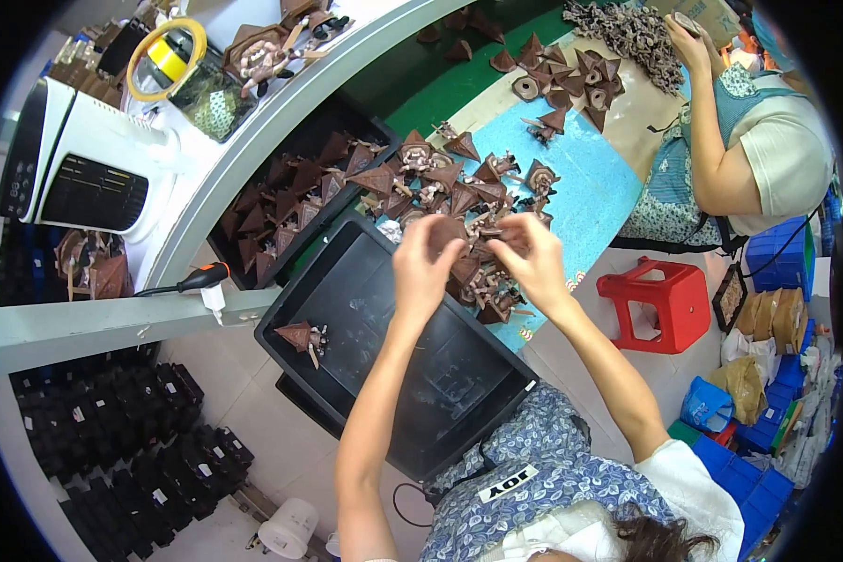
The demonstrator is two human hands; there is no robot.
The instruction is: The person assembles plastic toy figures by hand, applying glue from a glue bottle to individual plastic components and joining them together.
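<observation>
the tray holds one figure; a pile is on the tabletop: progress appears early. left hand and right hand: fingers hold brown pieces.

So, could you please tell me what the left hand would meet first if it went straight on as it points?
The left hand would likely meet the brown-roofed figures heaped just ahead of it, though depth is unclear here.

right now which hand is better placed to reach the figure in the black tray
Probably the left hand: nearer the figure in the black tray; the right hand is farther off.
</observation>
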